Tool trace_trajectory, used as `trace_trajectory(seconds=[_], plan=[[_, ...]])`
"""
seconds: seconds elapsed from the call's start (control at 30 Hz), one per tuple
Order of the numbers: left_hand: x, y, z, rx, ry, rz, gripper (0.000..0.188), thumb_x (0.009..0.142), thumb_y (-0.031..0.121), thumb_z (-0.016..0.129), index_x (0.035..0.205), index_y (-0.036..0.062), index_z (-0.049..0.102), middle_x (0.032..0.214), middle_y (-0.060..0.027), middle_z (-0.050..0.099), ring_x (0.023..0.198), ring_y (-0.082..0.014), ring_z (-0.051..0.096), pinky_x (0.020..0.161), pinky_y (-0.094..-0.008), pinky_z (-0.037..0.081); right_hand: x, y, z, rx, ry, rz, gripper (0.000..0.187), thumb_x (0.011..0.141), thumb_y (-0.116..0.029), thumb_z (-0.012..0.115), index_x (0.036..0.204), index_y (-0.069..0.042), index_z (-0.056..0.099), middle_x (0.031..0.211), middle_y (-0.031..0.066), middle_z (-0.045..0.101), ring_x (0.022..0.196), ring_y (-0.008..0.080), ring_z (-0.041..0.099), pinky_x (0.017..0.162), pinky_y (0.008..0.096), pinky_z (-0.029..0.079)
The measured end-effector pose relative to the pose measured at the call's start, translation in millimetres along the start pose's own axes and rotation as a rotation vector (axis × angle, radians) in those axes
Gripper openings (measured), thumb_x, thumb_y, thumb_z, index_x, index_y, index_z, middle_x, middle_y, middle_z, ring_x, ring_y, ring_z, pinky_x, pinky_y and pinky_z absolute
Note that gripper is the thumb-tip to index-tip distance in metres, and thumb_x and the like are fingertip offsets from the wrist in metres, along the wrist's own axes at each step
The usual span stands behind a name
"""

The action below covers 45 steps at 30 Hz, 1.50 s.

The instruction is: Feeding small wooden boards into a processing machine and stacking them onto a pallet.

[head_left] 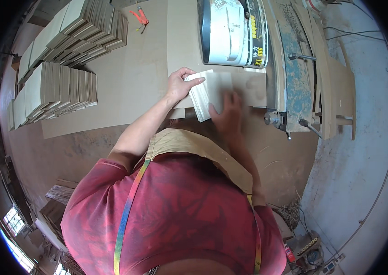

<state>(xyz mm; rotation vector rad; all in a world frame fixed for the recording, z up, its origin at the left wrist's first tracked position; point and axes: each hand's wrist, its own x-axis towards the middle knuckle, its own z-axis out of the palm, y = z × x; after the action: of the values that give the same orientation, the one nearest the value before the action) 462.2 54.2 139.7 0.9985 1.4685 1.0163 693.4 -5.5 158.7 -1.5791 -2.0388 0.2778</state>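
Observation:
A small stack of thin pale wooden boards stands tilted at the near edge of the worktable, with my left hand closed around its upper left corner, the thumb lying over the top. Right beside the stack, a single thin wooden board is smeared by motion. My right hand is at that board's lower right, its thumb by the lower edge and its fingers blurred along the right side; it seems to grip the board. Whether this board touches the stack, I cannot tell.
Tall rows of stacked thin boards fill the table's left side. Pliers with red handles lie at the back. A white and black machine housing stands beyond my hands. To the right is a worn blue metal machine bed with protruding handles.

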Motion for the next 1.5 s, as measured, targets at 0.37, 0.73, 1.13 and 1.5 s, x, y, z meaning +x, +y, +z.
trace_trajectory(seconds=[0.37,0.73,1.13,1.5], plan=[[-6.7,20.1,-34.0,-0.249,-0.169,-0.171,0.030,0.088,0.006,0.091,0.114,0.0006,0.075,0.094,-0.0046,0.073,0.077,-0.0101,0.066,0.071,-0.0222,0.056,43.7,85.2,9.6,-0.298,0.173,0.050,0.046,0.095,-0.017,0.074,0.136,0.002,0.063,0.137,0.0230,0.063,0.120,0.0436,0.059,0.098,0.0526,0.054],[4.0,-5.0,2.6,-0.050,0.053,-0.092,0.034,0.090,-0.005,0.086,0.120,0.0024,0.073,0.096,-0.0031,0.072,0.081,-0.0103,0.067,0.075,-0.0229,0.059,15.7,-1.2,7.1,0.001,-0.111,-0.059,0.064,0.085,-0.039,0.084,0.133,0.000,0.068,0.128,0.0253,0.065,0.109,0.0446,0.062,0.095,0.0529,0.055],[-5.4,9.5,-17.8,-0.259,-0.194,-0.170,0.043,0.083,0.002,0.093,0.121,-0.0002,0.074,0.107,-0.0064,0.075,0.088,-0.0131,0.070,0.083,-0.0210,0.057,52.6,96.9,11.2,-0.352,0.203,0.053,0.049,0.091,-0.019,0.078,0.135,0.000,0.064,0.133,0.0215,0.064,0.116,0.0424,0.060,0.098,0.0526,0.054],[-3.3,11.1,4.9,-0.065,-0.041,-0.167,0.035,0.089,-0.004,0.088,0.121,-0.0001,0.075,0.102,-0.0053,0.075,0.086,-0.0122,0.070,0.080,-0.0233,0.058,7.9,3.7,1.2,0.033,-0.039,-0.037,0.063,0.088,-0.038,0.084,0.137,-0.002,0.070,0.134,0.0262,0.063,0.118,0.0443,0.060,0.098,0.0512,0.053]])
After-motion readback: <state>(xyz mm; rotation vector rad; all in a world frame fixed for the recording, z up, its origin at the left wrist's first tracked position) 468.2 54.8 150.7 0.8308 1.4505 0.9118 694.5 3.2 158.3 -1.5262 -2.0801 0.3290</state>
